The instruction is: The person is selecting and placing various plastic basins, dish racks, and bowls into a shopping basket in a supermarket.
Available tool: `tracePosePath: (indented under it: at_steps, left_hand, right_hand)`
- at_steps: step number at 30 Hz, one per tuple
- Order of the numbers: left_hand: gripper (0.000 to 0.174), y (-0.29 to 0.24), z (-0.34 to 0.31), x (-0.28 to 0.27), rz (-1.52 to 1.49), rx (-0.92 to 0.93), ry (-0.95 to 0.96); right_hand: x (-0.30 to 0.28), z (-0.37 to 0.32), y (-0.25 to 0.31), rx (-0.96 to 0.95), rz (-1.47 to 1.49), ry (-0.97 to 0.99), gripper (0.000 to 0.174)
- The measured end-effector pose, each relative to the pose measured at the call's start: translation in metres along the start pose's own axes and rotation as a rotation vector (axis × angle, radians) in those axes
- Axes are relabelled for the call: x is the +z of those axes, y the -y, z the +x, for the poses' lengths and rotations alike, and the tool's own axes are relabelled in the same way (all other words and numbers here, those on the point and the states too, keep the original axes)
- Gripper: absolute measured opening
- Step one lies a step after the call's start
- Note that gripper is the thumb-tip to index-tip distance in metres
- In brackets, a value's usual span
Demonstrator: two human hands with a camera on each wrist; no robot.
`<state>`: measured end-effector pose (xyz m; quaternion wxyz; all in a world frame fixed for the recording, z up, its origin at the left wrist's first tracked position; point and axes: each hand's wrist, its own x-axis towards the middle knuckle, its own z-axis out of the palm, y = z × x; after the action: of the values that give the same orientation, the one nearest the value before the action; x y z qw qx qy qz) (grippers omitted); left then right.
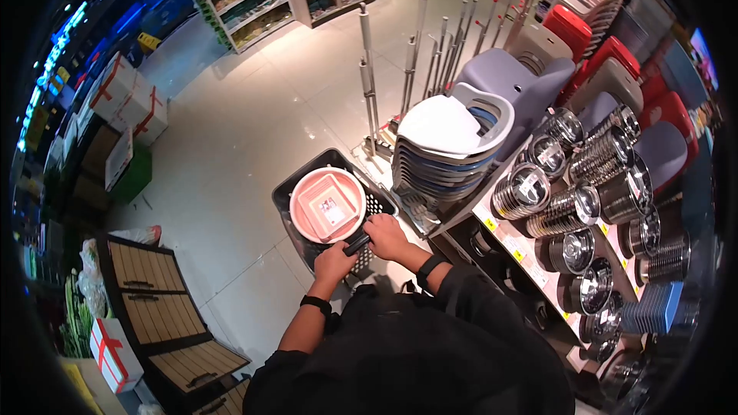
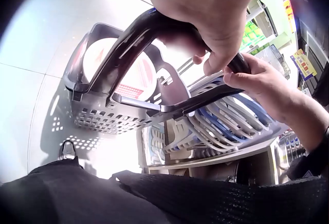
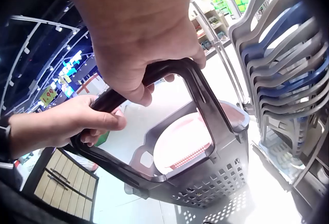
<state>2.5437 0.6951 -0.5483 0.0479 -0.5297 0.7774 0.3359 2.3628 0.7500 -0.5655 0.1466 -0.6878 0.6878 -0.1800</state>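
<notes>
Both hands grip the black handle (image 1: 357, 244) of a dark grey shopping basket (image 3: 221, 170) with perforated sides. My left hand (image 1: 333, 263) curls round one end of the bar, and my right hand (image 1: 386, 237) holds the other end close beside it. Inside the basket lies a round pale basin (image 1: 297, 204). On top of it sits a square pink plastic basket (image 1: 309, 211) with a label. The right wrist view shows the fingers of both hands wrapped over the bar. The basket's underside is hidden.
Stacked grey and blue stools (image 1: 438, 165) stand right of the basket, with metal poles (image 1: 367, 77) behind. Steel bowls and pots (image 1: 569, 207) crowd a shelf at right. A wood-fronted cabinet (image 1: 157, 315) stands at left, white boxes (image 1: 123, 96) beyond it. Tiled floor (image 1: 238, 123) stretches ahead.
</notes>
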Motion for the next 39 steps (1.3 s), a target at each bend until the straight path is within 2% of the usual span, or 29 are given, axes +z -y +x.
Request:
tracePosePath:
  at_steps: [6,10,21,22,27,28,33,36,39]
  left_hand:
    - [0.043,0.014,0.038,-0.018,0.048,0.064,-0.049]
    - [0.042,0.023,0.065,-0.034,0.054,0.07,0.009]
    - [0.039,0.039,0.109,-0.062,0.045,0.105,0.014]
    - [0.039,0.039,0.111,-0.065,0.038,0.126,-0.003]
    - [0.034,0.042,0.123,-0.073,0.024,0.093,0.008]
    - [0.034,0.046,0.128,-0.072,0.009,0.068,0.032]
    - [0.037,0.054,0.136,-0.077,0.01,0.029,0.061]
    - [0.034,0.055,0.135,-0.08,0.072,0.087,0.019]
    - [0.033,0.057,0.134,-0.08,0.081,0.105,0.005]
  right_hand:
    - [0.005,0.039,0.003,0.063,0.018,-0.029,0.028]
    - [0.018,0.067,0.004,0.1,0.003,-0.075,0.027]
    - [0.019,0.117,0.01,0.232,0.02,0.031,0.031]
    - [0.02,0.118,0.012,0.154,0.022,-0.099,0.028]
    - [0.021,0.135,0.008,0.162,-0.013,-0.052,0.033]
    - [0.02,0.137,0.009,0.178,-0.035,-0.008,0.029]
    - [0.019,0.145,0.008,0.062,-0.062,-0.058,0.027]
    - [0.009,0.148,0.009,0.055,-0.063,0.056,0.027]
    - [0.009,0.151,0.005,0.005,-0.04,0.057,0.027]
